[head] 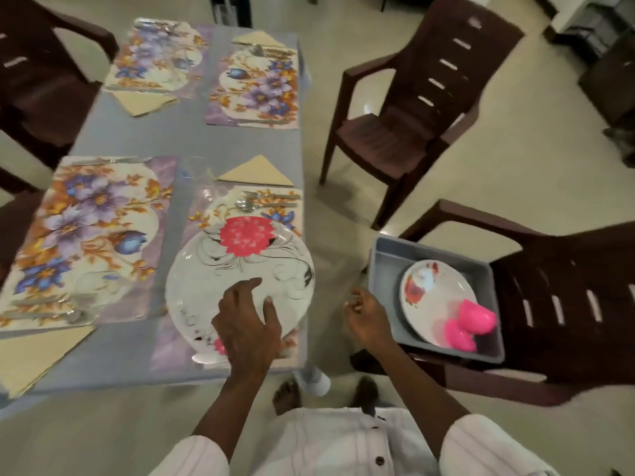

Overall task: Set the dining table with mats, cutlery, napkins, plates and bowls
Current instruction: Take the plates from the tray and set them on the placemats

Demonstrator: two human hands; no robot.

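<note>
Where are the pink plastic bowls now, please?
Head view, lower right: the pink plastic bowls rest on a white floral plate inside the grey plastic tray on the brown chair.

We look down along a table (192,139) that carries four place mats in two rows: the near left mat (86,235), near right mat (171,352), far left mat (154,53) and far right mat (254,87). A plate (240,266) lies on the near right mat, with a fork and spoon (261,201) just behind it on the same mat and a folded napkin (256,173) behind those. A second napkin (37,352) lies before the near left mat. Our left hand (247,324) lies over the plate's near edge, and our right hand (367,317) hangs between the table and a tray (388,255) to the right. The tray sits on a chair (567,286) and holds a second plate (433,293) with two bowls (470,321) on its near side. Another chair (412,132) stands behind.
</note>
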